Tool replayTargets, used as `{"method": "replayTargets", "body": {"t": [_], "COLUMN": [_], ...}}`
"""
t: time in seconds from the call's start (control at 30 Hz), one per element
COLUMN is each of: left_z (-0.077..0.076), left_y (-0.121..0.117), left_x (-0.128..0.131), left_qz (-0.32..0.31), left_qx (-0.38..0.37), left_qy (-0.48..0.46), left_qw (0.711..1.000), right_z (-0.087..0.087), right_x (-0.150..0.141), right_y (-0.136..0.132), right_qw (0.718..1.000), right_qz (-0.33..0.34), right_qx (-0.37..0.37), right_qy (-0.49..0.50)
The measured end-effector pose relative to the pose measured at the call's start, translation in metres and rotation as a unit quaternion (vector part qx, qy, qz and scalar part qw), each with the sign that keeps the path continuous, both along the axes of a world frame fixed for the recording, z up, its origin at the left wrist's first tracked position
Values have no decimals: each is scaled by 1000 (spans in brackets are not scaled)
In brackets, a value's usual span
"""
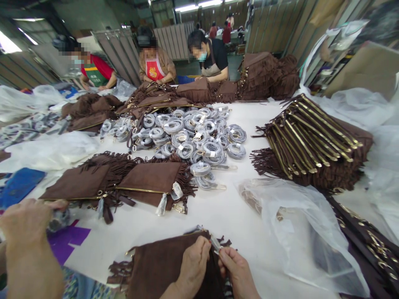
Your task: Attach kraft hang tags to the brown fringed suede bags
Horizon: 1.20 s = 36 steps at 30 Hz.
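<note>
A brown fringed bag (162, 261) lies flat on the table in front of me, its fringe spreading at both sides. My left hand (193, 261) rests on its right part, closed, with the fingertips gripping near the bag's upper right edge. Just to the right, my right hand (235, 265) is closed, thumb and fingers pinching a small plastic-wrapped piece (215, 243) at that edge. The piece looks like the wrapped zip pulls on other bags. My fingers partly cover it, and the bag's lower part runs out of view.
Two brown bags with gold zips (146, 178) lie ahead. Beyond them are coiled, wrapped straps (187, 133). Stacked bags (311, 137) and a plastic bag (299, 224) are at right. Another person's hand (29, 224) is close at left; several people work across the table.
</note>
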<state>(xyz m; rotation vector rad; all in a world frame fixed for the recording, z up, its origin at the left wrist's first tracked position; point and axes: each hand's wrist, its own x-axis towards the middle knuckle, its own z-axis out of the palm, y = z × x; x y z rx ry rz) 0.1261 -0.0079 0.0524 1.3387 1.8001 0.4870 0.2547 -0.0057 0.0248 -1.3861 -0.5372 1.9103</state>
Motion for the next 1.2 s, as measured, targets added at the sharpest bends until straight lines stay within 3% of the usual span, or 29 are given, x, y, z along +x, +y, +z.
{"method": "replayTargets", "body": {"t": [0.13,0.23,0.33,0.47,0.6,0.73,0.83,1.03,1.2], "left_z": [3,-1,-7,-17,-22,-19,-14,-7,-3], "left_y": [-3,-4,-6,-11,-11,-5,1,7,19], "left_x": [3,6,6,6,7,8,9,8,-2], "left_qz": [-88,-92,-84,-98,-78,-41,-21,-31,-43], "left_qx": [114,138,174,253,202,54,-19,-40,-19], "left_qy": [-63,-56,4,136,176,116,58,35,84], "left_qw": [988,985,981,953,960,991,998,998,995], "right_z": [-6,-10,-11,-8,-7,-7,-6,1,-6], "right_x": [2,3,2,-1,-1,0,0,-1,4], "right_y": [0,-2,-5,-8,-8,-7,-5,-2,1], "right_qw": [999,997,997,999,999,993,988,975,972], "right_qz": [6,18,16,32,36,31,37,46,47], "right_qx": [-6,-34,-54,-31,26,85,101,139,129], "right_qy": [33,59,60,27,-10,-78,-115,-165,-193]}}
